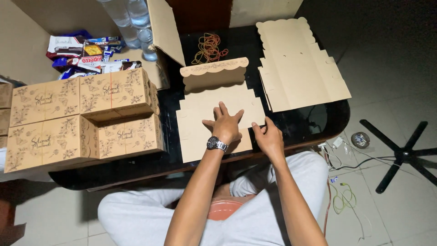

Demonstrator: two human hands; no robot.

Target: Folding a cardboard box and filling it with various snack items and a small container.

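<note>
A flat tan cardboard box blank [200, 114] lies on the black table [300, 125], its scalloped back flap [214, 68] standing up. My left hand [226, 124], a watch on its wrist, presses flat on the blank's middle with fingers spread. My right hand [267, 135] pinches the blank's near right edge and side flap. A stack of unfolded blanks [298, 64] with a scalloped edge rests on the table's far right.
Stacked finished printed boxes [84, 116] fill the left. Behind them an open carton [157, 32] holds snack packets [86, 52] and water bottles [132, 20]. Rubber bands [209, 48] lie at the table's back. Cables [341, 191] and a chair base [403, 155] are on the floor, right.
</note>
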